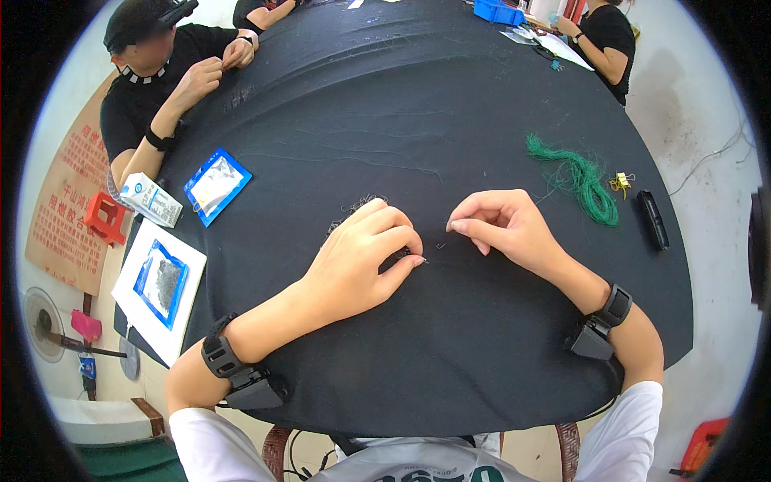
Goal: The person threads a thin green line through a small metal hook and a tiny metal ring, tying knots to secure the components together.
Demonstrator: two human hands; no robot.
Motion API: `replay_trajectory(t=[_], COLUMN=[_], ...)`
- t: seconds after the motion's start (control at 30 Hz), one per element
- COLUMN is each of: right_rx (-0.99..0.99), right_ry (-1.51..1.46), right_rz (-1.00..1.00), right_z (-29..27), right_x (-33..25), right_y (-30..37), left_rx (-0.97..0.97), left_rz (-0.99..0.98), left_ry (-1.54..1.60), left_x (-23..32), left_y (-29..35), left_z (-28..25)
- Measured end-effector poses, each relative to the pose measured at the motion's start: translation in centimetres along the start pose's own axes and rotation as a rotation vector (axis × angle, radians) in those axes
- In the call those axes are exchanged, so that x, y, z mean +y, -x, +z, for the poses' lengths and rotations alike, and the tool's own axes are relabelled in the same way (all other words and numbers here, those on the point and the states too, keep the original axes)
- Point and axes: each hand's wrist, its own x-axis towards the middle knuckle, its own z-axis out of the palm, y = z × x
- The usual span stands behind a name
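Hooks (371, 198) are lying piled just past the left hand (353, 255), with a loose one (440, 246) sitting between both hands. Left's pinching what looks like a hook; the right hand (507, 233) is pinching too, can't tell on what. I'd be keeping the grip light, points facing off skin.

Tablecloth (514, 337): matt fabric, smooth toward its near edge, creased toward the far one. At its middle, hooks (371, 198) of thin metal wire; by the right edge, thread (590, 189) in fine strands with faint sheen, a clip (621, 183) of shiny metal, a case (653, 219) of glossy plastic. By the left edge, packets (218, 186) of glossy plastic film, a carton (150, 199) of smooth card, a smooth board (157, 333).
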Motion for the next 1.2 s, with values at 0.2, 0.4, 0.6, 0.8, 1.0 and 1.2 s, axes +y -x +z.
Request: replay_trajectory(t=[0.2,0.4,0.6,0.8,1.0,1.2], right_rx=[0.021,0.007,-0.002,0.000,-0.004,-0.018], right_ry=[0.112,0.125,0.094,0.123,0.090,0.094], right_rz=[-0.038,-0.049,-0.041,-0.022,-0.021,-0.021], right_z=[0.1,-0.1,-0.1,-0.3,-0.3,-0.3], right_x=[-0.1,0.4,0.5,0.5,0.9,1.0], right_y=[0.2,0.0,0.0,0.0,-0.2,-0.2], left_rx=[0.063,0.141,0.144,0.128,0.153,0.157], left_rz=[0.010,0.041,0.015,-0.033,-0.035,-0.045], left_ry=[0.023,-0.019,-0.034,-0.040,-0.025,0.016], left_x=[0.3,-0.1,-0.1,0.3,0.2,0.2], left_y=[-0.1,-0.1,0.1,0.0,0.1,0.1], left_z=[0.0,0.1,0.1,0.1,0.1,0.1])
